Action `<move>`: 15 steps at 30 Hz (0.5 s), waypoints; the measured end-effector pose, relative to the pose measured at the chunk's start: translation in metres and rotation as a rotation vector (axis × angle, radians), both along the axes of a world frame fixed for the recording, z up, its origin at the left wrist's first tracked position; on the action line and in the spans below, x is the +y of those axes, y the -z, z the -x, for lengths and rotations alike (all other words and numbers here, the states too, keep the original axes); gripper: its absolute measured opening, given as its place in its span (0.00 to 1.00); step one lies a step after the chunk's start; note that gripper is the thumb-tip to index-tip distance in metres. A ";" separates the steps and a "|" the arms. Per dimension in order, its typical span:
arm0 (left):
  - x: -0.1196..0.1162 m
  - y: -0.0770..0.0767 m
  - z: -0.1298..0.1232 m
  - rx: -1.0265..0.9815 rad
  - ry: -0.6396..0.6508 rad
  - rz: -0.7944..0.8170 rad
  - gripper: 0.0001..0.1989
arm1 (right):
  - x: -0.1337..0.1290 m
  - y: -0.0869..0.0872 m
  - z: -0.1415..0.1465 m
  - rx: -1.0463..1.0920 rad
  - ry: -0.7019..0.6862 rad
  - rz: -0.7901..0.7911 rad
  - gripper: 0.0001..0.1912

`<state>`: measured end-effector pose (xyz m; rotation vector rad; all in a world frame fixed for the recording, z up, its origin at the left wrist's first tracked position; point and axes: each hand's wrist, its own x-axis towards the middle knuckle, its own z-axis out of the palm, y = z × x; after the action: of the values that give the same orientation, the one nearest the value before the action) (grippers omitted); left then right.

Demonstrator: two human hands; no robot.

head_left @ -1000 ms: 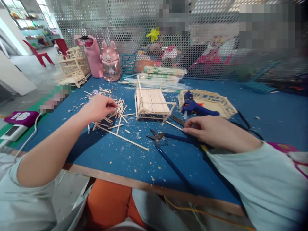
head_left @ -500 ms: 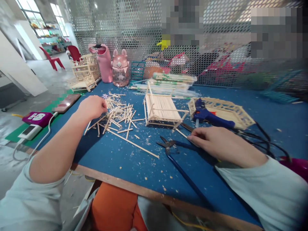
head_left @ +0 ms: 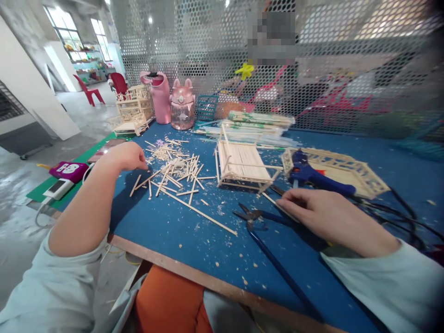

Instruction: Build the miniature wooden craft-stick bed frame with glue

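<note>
At the left centre of the frame the left hand rests on the table with its fingers curled together, the fingertips touching the left edge of a loose scatter of thin pale wooden sticks; whether a stick is pinched between them cannot be told. The sticks lie criss-crossed and flat, short ones heaped in the middle and one long stick running out toward the lower centre. At the right centre the right hand lies palm down, fingers loosely together and bent, its fingertips on a single thin stick and just beside the blue-handled cutting pliers, which lie flat with their long handles running toward the near edge. Behind them stands a small bed-shaped frame of pale sticks, and to its right a blue glue gun rests on a flat lattice frame of sticks. The blue felt-covered table is strewn with wood chips and has a brown wooden edge. At the upper left stand a pink bottle and a pink rabbit-eared drinking cup; a perforated metal screen closes the back. At the far left a purple box bears white characters too blurred to read.
</note>
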<state>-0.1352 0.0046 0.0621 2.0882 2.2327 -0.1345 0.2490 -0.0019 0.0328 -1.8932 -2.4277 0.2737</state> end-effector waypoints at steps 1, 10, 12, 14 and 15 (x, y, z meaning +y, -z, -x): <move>0.000 0.001 -0.003 -0.026 0.025 0.026 0.11 | 0.000 0.000 0.000 0.004 0.000 0.000 0.15; 0.007 0.024 -0.049 -0.224 0.225 0.089 0.14 | 0.000 0.001 0.000 0.029 -0.013 0.045 0.15; 0.008 0.028 -0.053 -0.298 0.267 0.059 0.13 | -0.001 -0.001 0.001 0.029 -0.006 0.044 0.14; 0.007 0.029 -0.053 -0.349 0.276 0.043 0.12 | -0.002 -0.002 0.002 0.032 -0.004 0.030 0.15; 0.007 0.028 -0.053 -0.359 0.265 0.036 0.12 | -0.002 -0.002 0.002 0.035 -0.006 0.021 0.15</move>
<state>-0.0827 0.0111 0.0338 2.1744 1.7374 0.1705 0.2473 -0.0037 0.0346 -1.8731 -2.4179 0.3305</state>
